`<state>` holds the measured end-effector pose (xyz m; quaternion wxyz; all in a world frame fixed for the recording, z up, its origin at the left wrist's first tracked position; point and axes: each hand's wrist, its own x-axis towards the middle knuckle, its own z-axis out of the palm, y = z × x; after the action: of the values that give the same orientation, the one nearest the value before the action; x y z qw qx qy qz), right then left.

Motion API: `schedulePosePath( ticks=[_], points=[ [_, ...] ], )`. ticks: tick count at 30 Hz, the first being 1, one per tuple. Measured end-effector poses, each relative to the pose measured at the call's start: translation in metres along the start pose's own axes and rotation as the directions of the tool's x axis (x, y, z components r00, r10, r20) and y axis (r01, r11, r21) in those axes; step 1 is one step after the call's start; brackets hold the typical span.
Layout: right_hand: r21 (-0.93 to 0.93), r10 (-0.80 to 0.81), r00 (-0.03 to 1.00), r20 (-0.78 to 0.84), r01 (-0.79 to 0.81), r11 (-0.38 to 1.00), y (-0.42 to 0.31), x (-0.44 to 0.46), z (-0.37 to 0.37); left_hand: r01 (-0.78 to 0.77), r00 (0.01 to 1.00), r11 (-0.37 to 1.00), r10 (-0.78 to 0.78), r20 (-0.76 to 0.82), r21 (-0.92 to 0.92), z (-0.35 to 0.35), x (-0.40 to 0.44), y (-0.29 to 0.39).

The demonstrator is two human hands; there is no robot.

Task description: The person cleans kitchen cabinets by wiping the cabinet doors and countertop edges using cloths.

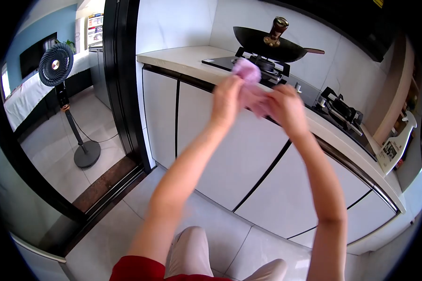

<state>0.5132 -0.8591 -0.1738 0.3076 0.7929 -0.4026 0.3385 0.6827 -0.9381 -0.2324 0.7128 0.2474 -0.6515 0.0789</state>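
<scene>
A pink cloth (253, 91) is stretched and bunched between my two hands, in front of the counter's edge and the gas stove. My left hand (226, 100) is closed on the cloth's left part, and a rounded fold stands up above the fingers. On the other side, my right hand (288, 107) pinches the cloth's right end. Both hands and the cloth are slightly blurred. Behind them a dark wok (262, 46) sits on the left burner (267, 65), its brown handle (279, 29) pointing up.
White cabinets (220, 150) run below the light countertop (185, 55). At the right are a second burner (340, 110) and a white handled object (397, 145) at the counter's end. Beyond the black door frame (122, 70) on the left stands a fan (56, 65).
</scene>
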Motion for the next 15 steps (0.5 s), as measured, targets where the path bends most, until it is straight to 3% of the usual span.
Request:
schedulePosePath(
  ticks=[2,5,6,7,8,9,10,11,12,15],
  points=[
    [0.008,-0.024,1.000,-0.007,0.024,1.000,-0.017,0.034,0.042,0.088,0.995,0.994,-0.084,-0.058,0.063,-0.019,0.023,-0.035],
    [-0.007,-0.012,0.999,-0.036,0.012,1.000,-0.018,0.045,0.058,0.093,0.986,0.993,-0.083,-0.144,0.066,-0.002,0.016,-0.022],
    [0.007,0.002,1.000,-0.017,-0.002,1.000,-0.015,0.039,0.048,0.247,0.956,0.950,-0.272,-0.114,-0.189,0.007,0.010,0.003],
    [0.016,0.026,1.000,0.001,-0.026,1.000,-0.007,0.028,0.031,0.093,0.983,0.992,-0.105,-0.149,-0.084,0.019,0.004,0.018],
    [0.023,0.049,0.998,0.026,-0.049,0.999,0.002,0.010,0.006,0.547,0.787,0.495,-0.580,0.212,-0.676,0.026,0.003,0.048],
    [-0.015,0.086,0.995,0.049,-0.085,0.996,0.008,-0.010,-0.019,0.425,0.899,0.710,-0.405,0.168,-0.561,0.038,-0.005,0.065],
    [-0.087,0.128,0.990,0.054,-0.123,0.989,0.012,-0.031,-0.046,0.429,0.903,0.717,-0.360,0.236,-0.549,0.043,-0.011,0.090],
    [-0.074,0.125,0.992,0.018,-0.123,0.990,0.026,-0.055,-0.066,-0.031,0.998,0.968,0.042,0.038,-0.251,0.061,-0.025,0.098],
    [-0.062,0.125,0.992,-0.015,-0.126,0.990,0.035,-0.074,-0.082,-0.147,0.989,0.953,0.149,-0.013,-0.265,0.071,-0.032,0.108],
    [-0.077,0.213,0.977,-0.010,-0.214,0.974,0.037,-0.086,-0.101,-0.160,0.985,0.960,0.171,0.028,-0.231,0.063,-0.030,0.096]
  ],
)
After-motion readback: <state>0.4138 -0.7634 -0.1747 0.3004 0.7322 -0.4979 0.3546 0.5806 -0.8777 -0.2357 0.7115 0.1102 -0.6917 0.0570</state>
